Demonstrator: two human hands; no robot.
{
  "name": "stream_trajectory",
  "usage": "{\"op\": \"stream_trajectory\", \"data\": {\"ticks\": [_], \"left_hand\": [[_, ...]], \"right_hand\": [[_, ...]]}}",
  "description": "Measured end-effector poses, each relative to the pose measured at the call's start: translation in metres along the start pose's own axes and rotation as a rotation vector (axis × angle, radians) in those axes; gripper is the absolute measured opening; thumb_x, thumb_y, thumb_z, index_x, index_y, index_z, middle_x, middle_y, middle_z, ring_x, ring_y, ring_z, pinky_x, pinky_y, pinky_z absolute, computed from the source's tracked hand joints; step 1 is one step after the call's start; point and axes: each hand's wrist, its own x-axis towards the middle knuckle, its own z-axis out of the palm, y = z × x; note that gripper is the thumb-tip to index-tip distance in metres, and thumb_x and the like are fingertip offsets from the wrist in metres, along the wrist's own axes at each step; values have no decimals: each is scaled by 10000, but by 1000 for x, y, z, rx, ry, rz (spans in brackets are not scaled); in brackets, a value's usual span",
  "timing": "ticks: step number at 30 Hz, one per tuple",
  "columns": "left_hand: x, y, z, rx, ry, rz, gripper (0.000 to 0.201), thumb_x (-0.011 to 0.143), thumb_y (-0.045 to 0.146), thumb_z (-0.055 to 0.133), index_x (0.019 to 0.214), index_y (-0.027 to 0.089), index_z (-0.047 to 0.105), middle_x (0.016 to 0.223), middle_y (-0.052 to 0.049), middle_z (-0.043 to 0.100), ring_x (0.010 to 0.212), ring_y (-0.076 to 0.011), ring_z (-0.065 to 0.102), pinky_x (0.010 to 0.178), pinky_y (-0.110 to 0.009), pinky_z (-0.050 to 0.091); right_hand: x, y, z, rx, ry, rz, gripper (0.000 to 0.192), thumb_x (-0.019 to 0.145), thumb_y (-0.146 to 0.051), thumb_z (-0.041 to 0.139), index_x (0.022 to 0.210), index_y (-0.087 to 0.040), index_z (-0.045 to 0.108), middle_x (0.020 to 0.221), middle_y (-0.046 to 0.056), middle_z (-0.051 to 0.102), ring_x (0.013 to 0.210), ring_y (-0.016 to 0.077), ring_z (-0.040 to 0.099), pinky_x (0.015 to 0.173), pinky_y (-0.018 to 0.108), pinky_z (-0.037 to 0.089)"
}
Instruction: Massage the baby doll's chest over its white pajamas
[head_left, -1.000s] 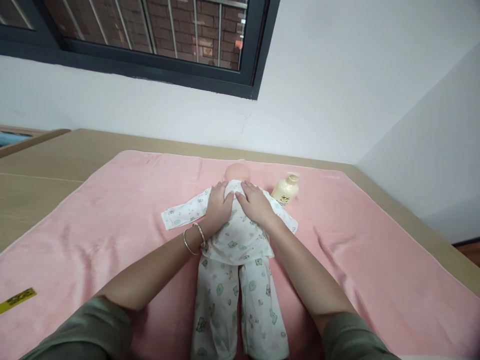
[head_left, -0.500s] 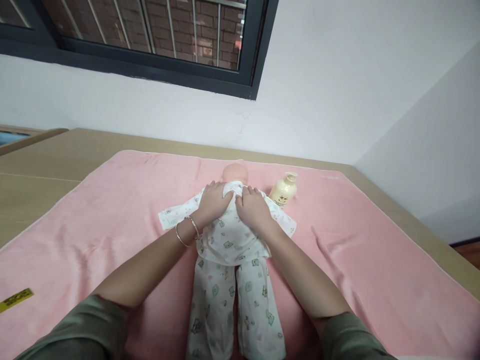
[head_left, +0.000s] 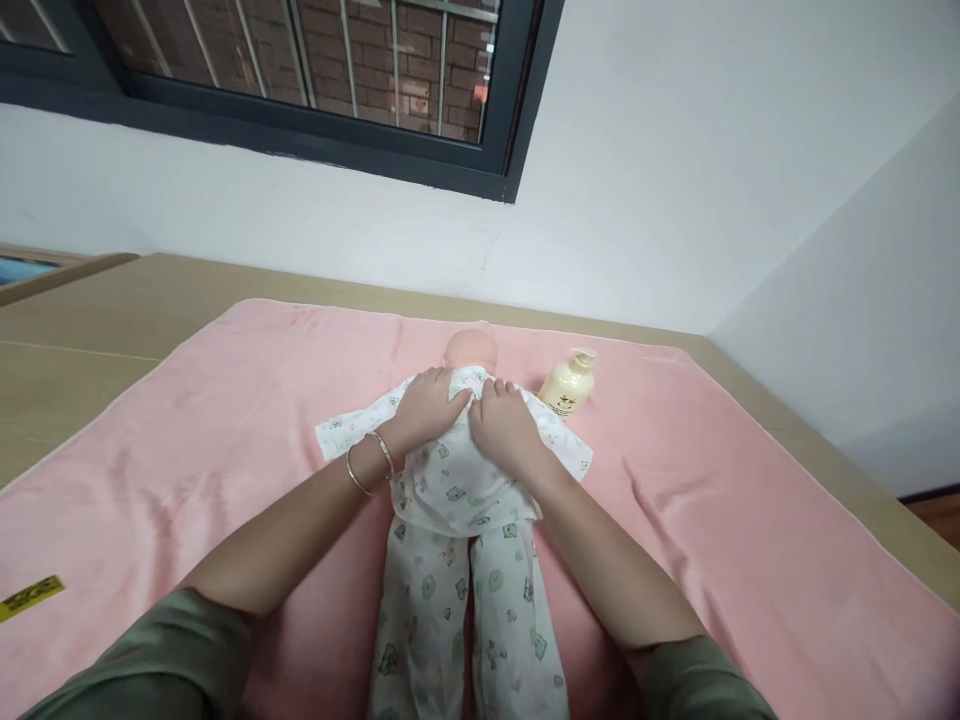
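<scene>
On its back or front, I cannot tell which, a bald baby doll [head_left: 471,349] lies with its head away from me. It wears a white printed top [head_left: 461,490] and matching trousers [head_left: 506,610], whose lower ends run out of view. My left hand [head_left: 427,405], with a bangle at the wrist, rests open on the upper left of the top. Opposite it, my right hand [head_left: 508,425] lies on the upper right, fingers laid over the cloth and slightly bent. Both thumbs point inward, nearly meeting at the middle. The sleeves spread out sideways.
A cream pump bottle [head_left: 570,384] lies tilted close to the doll's right-hand sleeve. The pink blanket [head_left: 750,480] covers most of the wooden surface [head_left: 202,280]. A yellow label [head_left: 31,598] is at the left edge. Behind stand a white wall and a dark-framed window [head_left: 315,125].
My hands stay on the doll's top; the right fingers appear slightly more bent and both thumbs have shifted a little. The view has moved slightly. The doll and bottle lie as before.
</scene>
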Motion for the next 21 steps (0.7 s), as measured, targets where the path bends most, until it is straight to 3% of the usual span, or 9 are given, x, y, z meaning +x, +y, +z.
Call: {"op": "stream_trajectory", "data": {"ticks": [3, 8, 12, 17, 21], "left_hand": [[2, -2, 0, 20, 1, -4, 421, 988, 411, 385, 1131, 108, 640, 1110, -177, 721, 1082, -314, 659, 986, -451, 508], [-17, 16, 17, 175, 127, 39, 535, 1001, 346, 354, 1339, -27, 536, 1355, -292, 608, 1333, -376, 532, 1122, -527, 405], [-26, 22, 25, 165, 163, 88, 546, 1002, 319, 349, 1400, -32, 483, 1456, -310, 526, 1433, -393, 434, 1146, -571, 368], [-6, 6, 12, 42, 58, 5, 426, 999, 346, 350, 1171, 78, 632, 1200, -221, 694, 1180, -337, 624, 1046, -492, 471], [4, 0, 5, 19, -1, -47, 392, 994, 369, 350, 1022, 120, 651, 1072, -185, 725, 1024, -310, 663, 939, -439, 515]], "right_hand": [[-2, -4, -1, 24, -15, -22, 572, 1052, -295, 297, 1506, 40, 396, 1550, 286, 439, 1477, 346, 381, 1200, 445, 261], [21, 29, 0, 218, -20, -6, 501, 1067, -371, 269, 1310, -86, 601, 1418, 198, 605, 1352, 294, 521, 1117, 380, 362], [28, 38, 4, 248, 6, 24, 472, 1056, -402, 300, 1266, -119, 614, 1341, 174, 651, 1268, 285, 569, 1063, 379, 395], [13, 14, 1, 111, 66, 23, 461, 1028, -385, 367, 1288, -85, 601, 1346, 211, 632, 1269, 331, 542, 1082, 433, 374], [-2, -2, -2, 66, 89, -16, 447, 1034, -308, 349, 1320, -60, 586, 1357, 228, 627, 1301, 324, 525, 1141, 433, 319]]}}
